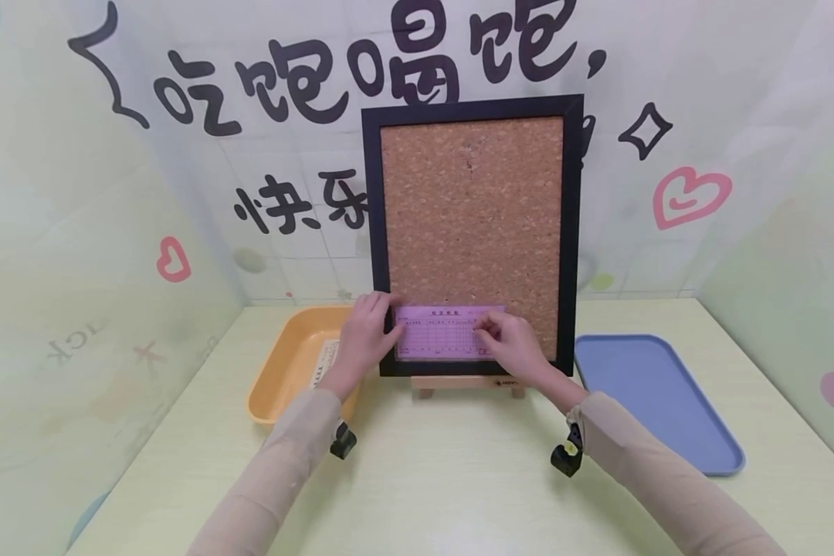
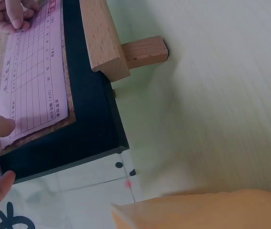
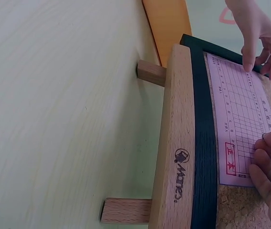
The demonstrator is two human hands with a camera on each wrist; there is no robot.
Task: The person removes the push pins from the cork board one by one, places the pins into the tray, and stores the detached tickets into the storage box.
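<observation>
A cork board [image 1: 472, 208] in a black frame stands upright on a small wooden easel [image 2: 104, 40]. A purple printed form [image 1: 434, 336] lies flat against the bottom of the cork. At the board's lower left, my left hand [image 1: 367, 333] grips the frame's side edge, its thumb [image 2: 1, 128] on the form and its fingers around the frame. My right hand [image 1: 510, 340] is at the form's right part, thumb and forefinger pinching a small metal pin [image 3: 264, 136] against the paper. The pin is mostly hidden by the fingertips.
A yellow-orange tray [image 1: 278, 371] with a printed slip [image 1: 325, 361] inside stands left of the board. A flat blue tray [image 1: 656, 401] lies to the right. Behind the board rises a wall [image 1: 306, 270] with black lettering, and side walls flank the pale table [image 1: 445, 479].
</observation>
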